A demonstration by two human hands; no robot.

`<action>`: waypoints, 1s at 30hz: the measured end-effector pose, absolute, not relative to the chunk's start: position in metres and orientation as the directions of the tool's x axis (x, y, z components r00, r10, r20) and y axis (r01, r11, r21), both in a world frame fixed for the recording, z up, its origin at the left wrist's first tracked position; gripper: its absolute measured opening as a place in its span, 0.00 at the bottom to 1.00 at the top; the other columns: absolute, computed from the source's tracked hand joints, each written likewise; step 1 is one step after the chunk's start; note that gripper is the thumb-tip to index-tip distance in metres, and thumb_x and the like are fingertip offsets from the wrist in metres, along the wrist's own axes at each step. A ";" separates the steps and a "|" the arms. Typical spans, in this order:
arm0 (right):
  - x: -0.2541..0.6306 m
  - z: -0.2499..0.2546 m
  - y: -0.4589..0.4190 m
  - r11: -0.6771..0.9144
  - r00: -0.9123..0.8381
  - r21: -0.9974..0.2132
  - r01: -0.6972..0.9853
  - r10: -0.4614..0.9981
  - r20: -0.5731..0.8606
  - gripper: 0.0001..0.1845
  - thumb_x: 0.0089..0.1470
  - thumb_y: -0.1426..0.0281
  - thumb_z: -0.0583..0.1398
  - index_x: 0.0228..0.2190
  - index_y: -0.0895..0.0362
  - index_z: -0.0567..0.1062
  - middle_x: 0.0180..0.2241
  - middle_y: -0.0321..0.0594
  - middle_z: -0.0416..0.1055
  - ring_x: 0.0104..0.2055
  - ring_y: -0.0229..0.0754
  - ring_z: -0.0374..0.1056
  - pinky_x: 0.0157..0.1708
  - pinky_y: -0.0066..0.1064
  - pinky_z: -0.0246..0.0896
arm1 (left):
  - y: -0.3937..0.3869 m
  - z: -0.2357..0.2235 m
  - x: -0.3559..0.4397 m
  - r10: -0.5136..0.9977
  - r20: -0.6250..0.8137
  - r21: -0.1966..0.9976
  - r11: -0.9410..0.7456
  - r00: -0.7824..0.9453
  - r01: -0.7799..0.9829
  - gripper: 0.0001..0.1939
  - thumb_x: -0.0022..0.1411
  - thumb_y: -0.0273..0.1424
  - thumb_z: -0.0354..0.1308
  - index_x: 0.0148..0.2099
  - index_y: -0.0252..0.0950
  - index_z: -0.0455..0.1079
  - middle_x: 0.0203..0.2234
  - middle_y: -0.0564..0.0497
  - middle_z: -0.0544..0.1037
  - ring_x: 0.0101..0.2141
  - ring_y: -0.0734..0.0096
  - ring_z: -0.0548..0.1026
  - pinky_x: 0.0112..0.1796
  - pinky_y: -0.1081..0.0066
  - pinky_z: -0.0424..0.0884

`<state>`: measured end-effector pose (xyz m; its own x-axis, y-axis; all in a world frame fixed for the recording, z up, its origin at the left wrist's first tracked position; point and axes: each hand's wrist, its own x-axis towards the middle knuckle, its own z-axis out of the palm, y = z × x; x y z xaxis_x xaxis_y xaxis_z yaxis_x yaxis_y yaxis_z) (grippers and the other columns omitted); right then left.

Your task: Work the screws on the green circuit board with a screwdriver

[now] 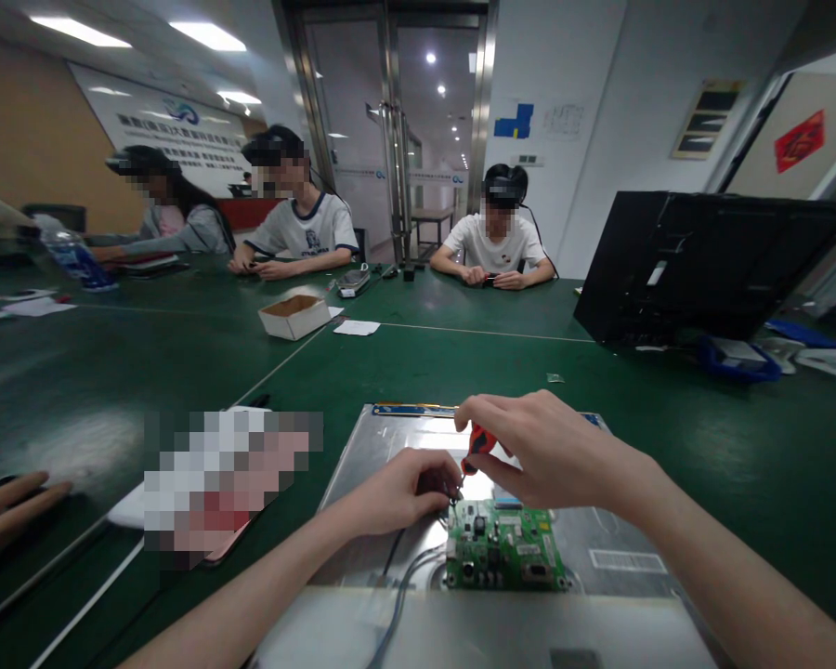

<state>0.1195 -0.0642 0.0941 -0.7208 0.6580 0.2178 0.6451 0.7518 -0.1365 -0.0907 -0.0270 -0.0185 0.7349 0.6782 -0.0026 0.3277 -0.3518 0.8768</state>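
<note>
A flat metal display panel (362,465) lies before me, with a green circuit board (505,548) on its back. My right hand (536,446) is closed round the red and black handle of a screwdriver (478,446). The screwdriver's shaft points down at the upper left corner of the board. My left hand (411,488) is beside that corner, its fingertips pinched close to the tip; whatever they hold is too small to make out. Grey cables (400,595) run from the board's left side toward me.
Left of the panel lie blurred-out flat items (229,483), with another person's hand (14,506) beyond. A white open box (293,316) stands farther back. At right a black monitor (703,269) leans near a blue tray (738,358). Several people sit across the green table (460,348).
</note>
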 end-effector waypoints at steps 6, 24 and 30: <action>0.118 0.094 -0.063 0.748 -0.721 -0.065 0.660 0.656 0.224 0.08 0.59 0.66 0.56 0.40 0.56 0.66 0.33 0.37 0.73 0.27 0.37 0.66 0.23 0.29 0.44 | -0.027 -0.021 -0.092 0.681 -0.003 0.883 -0.342 0.732 0.322 0.11 0.55 0.21 0.57 0.41 0.35 0.70 0.31 0.53 0.76 0.31 0.71 0.73 0.35 0.71 0.69; 0.118 0.095 -0.065 0.749 -0.720 -0.084 0.658 0.658 0.221 0.07 0.59 0.67 0.56 0.39 0.56 0.67 0.34 0.38 0.73 0.28 0.37 0.64 0.23 0.29 0.45 | -0.027 -0.021 -0.092 0.686 0.008 0.879 -0.352 0.728 0.321 0.10 0.54 0.21 0.57 0.39 0.34 0.70 0.30 0.53 0.76 0.31 0.70 0.72 0.34 0.70 0.68; 0.121 0.097 -0.068 0.770 -0.752 -0.210 0.602 0.635 0.175 0.10 0.54 0.74 0.55 0.40 0.57 0.65 0.37 0.39 0.71 0.31 0.36 0.65 0.27 0.29 0.51 | -0.028 -0.015 -0.090 0.683 0.016 0.884 -0.352 0.731 0.308 0.07 0.53 0.20 0.57 0.35 0.35 0.68 0.27 0.55 0.74 0.28 0.72 0.70 0.32 0.72 0.66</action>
<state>0.1208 -0.0675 0.0974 -0.7521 0.6353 0.1754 0.6019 0.7705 -0.2101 -0.0896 -0.0284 -0.0147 0.7307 0.6825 0.0165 0.3085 -0.3515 0.8839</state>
